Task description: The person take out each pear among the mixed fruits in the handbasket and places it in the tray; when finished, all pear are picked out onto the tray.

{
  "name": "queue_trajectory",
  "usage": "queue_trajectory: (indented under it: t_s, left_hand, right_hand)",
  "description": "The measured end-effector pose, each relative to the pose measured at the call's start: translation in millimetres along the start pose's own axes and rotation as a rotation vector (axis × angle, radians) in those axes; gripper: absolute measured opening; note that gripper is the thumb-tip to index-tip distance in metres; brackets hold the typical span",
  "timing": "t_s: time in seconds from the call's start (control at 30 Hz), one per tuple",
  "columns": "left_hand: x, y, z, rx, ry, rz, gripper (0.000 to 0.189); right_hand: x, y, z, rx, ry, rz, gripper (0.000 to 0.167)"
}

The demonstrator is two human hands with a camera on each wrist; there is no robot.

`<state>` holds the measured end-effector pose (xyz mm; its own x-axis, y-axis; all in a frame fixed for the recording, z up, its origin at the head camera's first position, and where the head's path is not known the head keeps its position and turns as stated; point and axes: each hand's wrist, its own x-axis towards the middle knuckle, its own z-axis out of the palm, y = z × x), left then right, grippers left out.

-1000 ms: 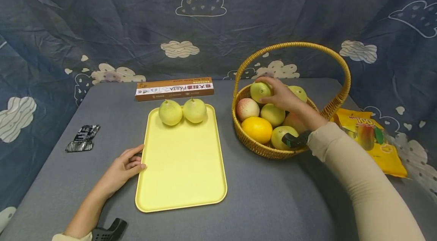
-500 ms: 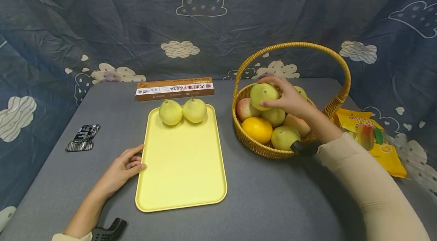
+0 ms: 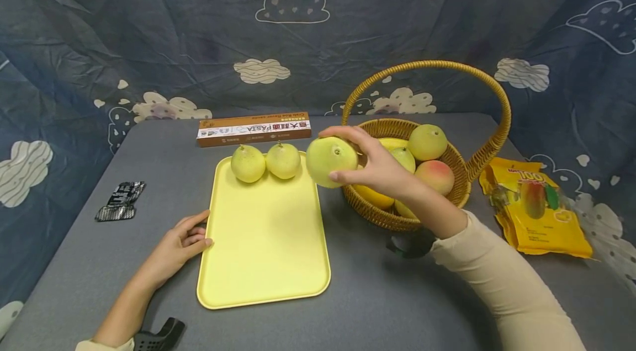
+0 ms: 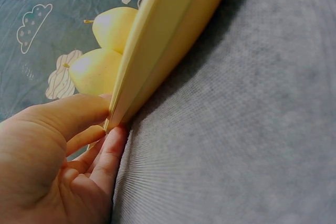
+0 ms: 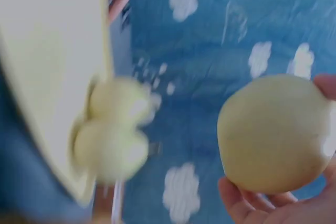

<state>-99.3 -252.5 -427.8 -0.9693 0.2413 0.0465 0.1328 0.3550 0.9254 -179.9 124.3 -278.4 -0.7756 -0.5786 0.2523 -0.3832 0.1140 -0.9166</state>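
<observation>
the right hand (image 3: 374, 163) clasped a pear (image 3: 329, 161) at, perhaps above, the far right corner of the yellow tray (image 3: 264, 243), whose left rim the left hand (image 3: 176, 246) pinched.

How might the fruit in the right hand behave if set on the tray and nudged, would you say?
The held fruit looks nearly round, so it would probably roll. Its smooth skin may be slippery. The yellow tray, with its raised rim, might stop a gentle roll.
</observation>
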Motion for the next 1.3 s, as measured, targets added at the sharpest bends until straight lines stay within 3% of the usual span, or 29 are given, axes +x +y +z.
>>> queue_trajectory:
  t_s: [0.13, 0.27, 0.47, 0.6, 0.7, 0.8, 0.97, 1.3]
  left_hand:
    - [0.4, -0.1, -0.4, 0.002, 0.003, -0.004, 0.062]
    - [0.4, -0.3, -0.1, -0.001, 0.001, -0.001, 0.062]
    - [1.8, 0.8, 0.1, -0.011, -0.009, -0.006, 0.062]
    - [1.9, -0.1, -0.6, -0.010, -0.006, -0.003, 0.062]
    - [1.3, -1.5, -1.0, -0.002, -0.002, 0.009, 0.061]
    - [1.0, -1.8, -1.1, 0.001, -0.002, 0.008, 0.061]
    - [0.6, -1.1, -1.0, -0.002, -0.005, 0.008, 0.061]
    - [-0.4, 0.6, 0.3, -0.006, -0.008, 0.009, 0.061]
  right_hand:
    - [18.1, 3.3, 33.4, 0.179, -0.034, -0.063, 0.060]
    - [34.5, 18.3, 62.6, 0.233, -0.033, -0.032, 0.059]
    - [46.4, 35.1, 90.3, 0.141, -0.011, 0.125, 0.058]
    - [53.3, 57.2, 105.1, 0.068, 0.000, 0.179, 0.059]
    - [56.7, 66.8, 113.0, 0.059, -0.001, 0.211, 0.058]
    - [55.8, 61.7, 117.1, 0.051, -0.001, 0.246, 0.057]
    - [59.6, 83.4, 121.9, -0.001, 0.006, 0.273, 0.060]
    - [61.5, 95.0, 121.5, -0.088, -0.113, 0.216, 0.072]
